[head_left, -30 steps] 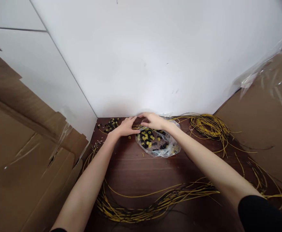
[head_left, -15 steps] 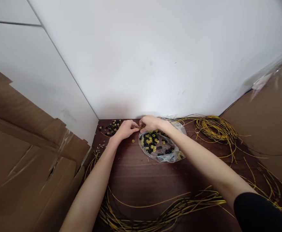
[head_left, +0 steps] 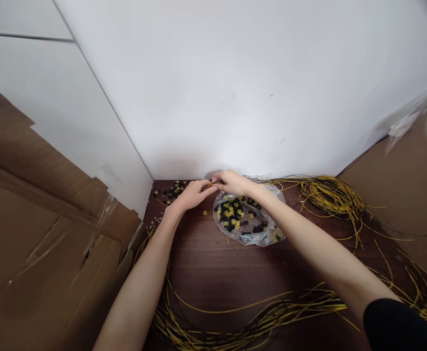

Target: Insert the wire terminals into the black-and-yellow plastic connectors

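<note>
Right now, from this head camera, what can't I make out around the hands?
All in the head view:
- Stretches of the thin wires inside the left hand and right hand: hidden by the hands themselves.
- The number of yellow and black pieces in the clear bag: too small and overlapping.
- The near wire bundle's lowest strands: cut off by the bottom edge.

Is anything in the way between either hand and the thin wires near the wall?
Nothing visible is: the left hand and the right hand both hold the thin wires directly. The clear plastic bag with black and yellow parts shows below the right hand, not between.
</note>
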The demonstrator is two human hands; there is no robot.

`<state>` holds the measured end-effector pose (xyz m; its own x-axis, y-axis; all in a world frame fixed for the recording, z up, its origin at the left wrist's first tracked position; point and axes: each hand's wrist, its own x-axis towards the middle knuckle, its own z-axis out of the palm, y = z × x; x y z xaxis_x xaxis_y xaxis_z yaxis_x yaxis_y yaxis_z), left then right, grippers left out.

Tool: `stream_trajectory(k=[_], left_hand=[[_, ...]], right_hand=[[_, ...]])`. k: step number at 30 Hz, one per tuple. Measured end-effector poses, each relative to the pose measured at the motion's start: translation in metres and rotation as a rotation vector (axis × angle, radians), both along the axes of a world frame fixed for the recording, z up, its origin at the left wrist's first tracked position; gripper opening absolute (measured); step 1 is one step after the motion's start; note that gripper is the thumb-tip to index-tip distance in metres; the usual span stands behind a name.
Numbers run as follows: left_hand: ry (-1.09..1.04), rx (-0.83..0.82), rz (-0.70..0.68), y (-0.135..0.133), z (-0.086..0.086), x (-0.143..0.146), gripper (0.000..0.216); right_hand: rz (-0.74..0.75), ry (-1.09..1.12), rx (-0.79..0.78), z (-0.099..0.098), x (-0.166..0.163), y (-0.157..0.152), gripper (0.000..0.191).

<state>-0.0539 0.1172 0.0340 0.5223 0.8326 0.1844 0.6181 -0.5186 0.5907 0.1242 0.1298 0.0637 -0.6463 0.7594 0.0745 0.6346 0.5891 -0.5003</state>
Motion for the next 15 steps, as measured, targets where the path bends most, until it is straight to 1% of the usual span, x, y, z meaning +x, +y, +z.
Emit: stream_trajectory(k=[2,4,7,9,12,15], left_hand=[[-0.039,-0.013,0.006,-0.001,0.002,-0.002,0.043],[-0.038,-0.008,0.041,-0.002,0.001,-0.004,0.045],[-0.011,0.006,0.091,-0.002,-0.004,-0.008,0.043],[-0.017,0.012,0.114,-0.002,-0.009,-0.010,0.042],[-0.028,0.023,0.136,-0.001,-0.015,-0.011,0.041],[-0.028,0.028,0.144,0.001,-0.017,-0.011,0.041]], right_hand=[[0.021,0.000,0.028,0.003,0.006,-0.003,0.019],[0.025,-0.017,0.033,0.008,0.016,-0.006,0.027],[0.043,-0.021,-0.015,0.022,0.044,-0.012,0.038],[-0.014,-0.053,-0.015,0.034,0.070,-0.017,0.042],[-0.112,-0.103,-0.078,0.058,0.113,-0.026,0.042],[-0.300,-0.121,-0.084,0.085,0.154,-0.036,0.039]])
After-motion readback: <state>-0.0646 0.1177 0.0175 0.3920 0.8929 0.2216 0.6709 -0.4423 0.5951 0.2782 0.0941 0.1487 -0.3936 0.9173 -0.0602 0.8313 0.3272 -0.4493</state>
